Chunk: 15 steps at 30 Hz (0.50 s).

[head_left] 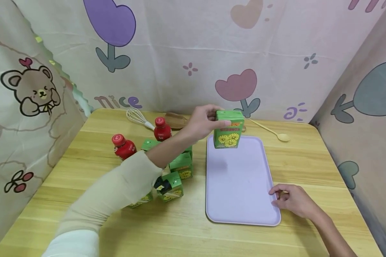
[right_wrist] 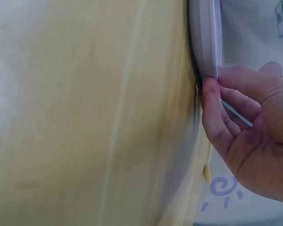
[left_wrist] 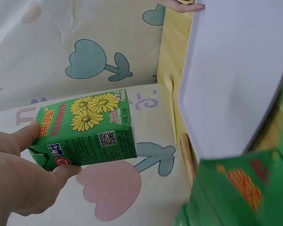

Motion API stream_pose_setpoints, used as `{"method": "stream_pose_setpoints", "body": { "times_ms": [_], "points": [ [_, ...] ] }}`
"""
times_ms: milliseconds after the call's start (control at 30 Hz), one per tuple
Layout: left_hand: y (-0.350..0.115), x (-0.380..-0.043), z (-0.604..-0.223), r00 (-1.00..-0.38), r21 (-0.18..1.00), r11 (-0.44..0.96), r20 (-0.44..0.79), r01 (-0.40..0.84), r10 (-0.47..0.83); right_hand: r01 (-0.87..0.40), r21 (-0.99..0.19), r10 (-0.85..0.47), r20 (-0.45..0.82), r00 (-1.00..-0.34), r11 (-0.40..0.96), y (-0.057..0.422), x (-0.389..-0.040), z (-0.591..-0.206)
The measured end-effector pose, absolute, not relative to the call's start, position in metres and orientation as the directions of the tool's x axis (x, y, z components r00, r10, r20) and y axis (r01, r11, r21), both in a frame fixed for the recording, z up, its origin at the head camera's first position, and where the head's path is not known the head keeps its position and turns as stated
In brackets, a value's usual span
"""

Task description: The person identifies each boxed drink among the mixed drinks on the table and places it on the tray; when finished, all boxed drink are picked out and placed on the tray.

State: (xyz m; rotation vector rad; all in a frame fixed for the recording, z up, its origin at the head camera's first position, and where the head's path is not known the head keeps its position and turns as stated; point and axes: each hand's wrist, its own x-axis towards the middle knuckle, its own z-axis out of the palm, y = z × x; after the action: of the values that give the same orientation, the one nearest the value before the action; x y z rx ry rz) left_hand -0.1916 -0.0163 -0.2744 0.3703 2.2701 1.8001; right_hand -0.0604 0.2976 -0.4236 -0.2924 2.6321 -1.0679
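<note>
My left hand [head_left: 203,123] grips a green drink carton [head_left: 229,132] with yellow flowers on its front, thumb on one face and fingers around the top end. The carton hangs upright over the far end of a pale purple tray [head_left: 241,182]. In the left wrist view the same carton [left_wrist: 85,129] shows its printed side. On the tray's right edge, near its front corner, my right hand [head_left: 294,200] pinches the rim between thumb and fingers; the right wrist view shows the fingertips [right_wrist: 211,87] on that rim. More green cartons [head_left: 181,166] stand left of the tray, partly behind my left forearm.
Two red bottles [head_left: 124,147] stand left of the cartons. A white whisk [head_left: 138,117] and a brown wooden utensil [head_left: 175,120], partly hidden by the arm, lie along the back edge. A yellow spoon [head_left: 281,136] lies behind the tray to the right. Printed cloth [head_left: 167,60] hangs around the table.
</note>
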Motion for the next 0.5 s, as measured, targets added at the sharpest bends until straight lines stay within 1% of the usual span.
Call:
{"method": "stream_pose_setpoints", "body": {
  "times_ms": [233, 500],
  "points": [
    [0.014, -0.204, -0.291, -0.947, 0.975, 0.220, -0.036, 0.036, 0.318, -0.073, -0.688, -0.281, -0.196, -0.939, 0.722, 0.296, -0.063, -0.424],
    [0.059, -0.214, -0.314, -0.941, 0.963, 0.243, 0.026, 0.114, 0.338, -0.042, -0.687, -0.260, -0.217, -0.941, 0.726, 0.296, -0.061, -0.421]
  ]
}}
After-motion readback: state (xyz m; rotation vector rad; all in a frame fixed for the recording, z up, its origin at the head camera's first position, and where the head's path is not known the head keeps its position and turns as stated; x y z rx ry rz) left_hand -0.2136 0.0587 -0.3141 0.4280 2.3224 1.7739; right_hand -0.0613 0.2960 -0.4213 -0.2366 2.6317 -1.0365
